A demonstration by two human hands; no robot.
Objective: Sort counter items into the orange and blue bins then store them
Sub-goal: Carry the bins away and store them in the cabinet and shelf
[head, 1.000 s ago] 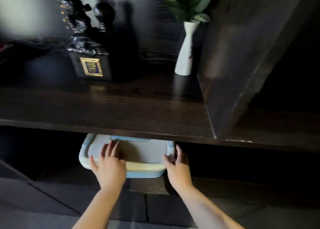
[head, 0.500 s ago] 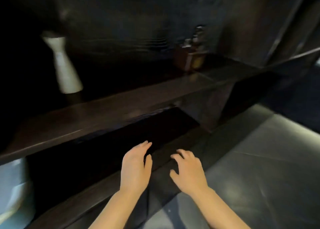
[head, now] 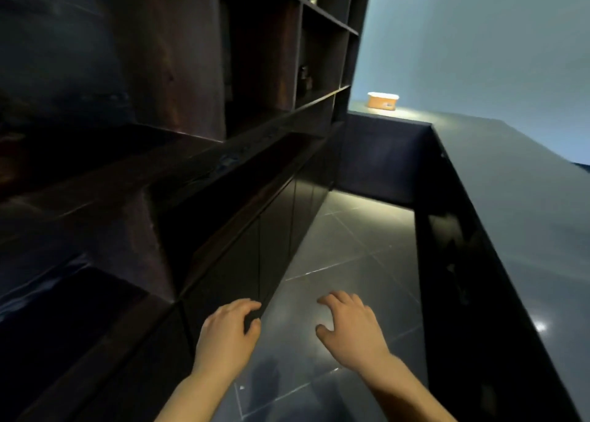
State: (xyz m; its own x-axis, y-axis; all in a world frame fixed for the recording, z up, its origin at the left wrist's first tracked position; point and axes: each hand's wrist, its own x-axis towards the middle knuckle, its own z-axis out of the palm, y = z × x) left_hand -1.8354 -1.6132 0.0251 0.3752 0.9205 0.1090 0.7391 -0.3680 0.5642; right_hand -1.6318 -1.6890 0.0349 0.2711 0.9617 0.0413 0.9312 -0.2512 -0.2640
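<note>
The orange bin (head: 382, 101) with a pale rim stands far off on the dark counter's far corner, lit from above. Both my hands hang empty in front of me over the floor. My left hand (head: 228, 333) has loosely curled fingers beside the dark cabinet doors. My right hand (head: 349, 329) has its fingers spread, palm down. The blue bin is out of view.
A dark wooden shelf unit (head: 178, 108) with low cabinet doors (head: 274, 230) runs along the left. A long black counter (head: 510, 230) runs along the right. A narrow aisle of grey floor tiles (head: 344, 262) lies between them, ending at a dark panel (head: 380, 163).
My hands have let go of the blue bin under the shelf and pulled back empty. My view has swung right, from the shelf to the aisle and the far orange bin.
</note>
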